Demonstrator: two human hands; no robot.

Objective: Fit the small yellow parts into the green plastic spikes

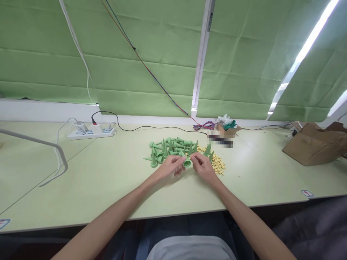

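My left hand (172, 165) is closed around a green plastic spike (187, 163), whose wide, hollow round end faces me. Against the side of that spike, my right hand (203, 166) makes a pinch; a speck of yellow shows at its fingertips, too small to make out fully. Just beyond both hands lies a pile of similar green spikes (153, 161), some standing point up and others on their sides. Small yellow plastic pieces (217, 165) are heaped to the right, partly hidden behind my right hand.
A white power strip (92, 133) with plugs sits at the back left. Grey bent tubing (61, 155) crosses the left side. Coiled wires (204, 125) and a small open box (230, 129) lie by the wall. A brown cardboard box (311, 142) stands at right.
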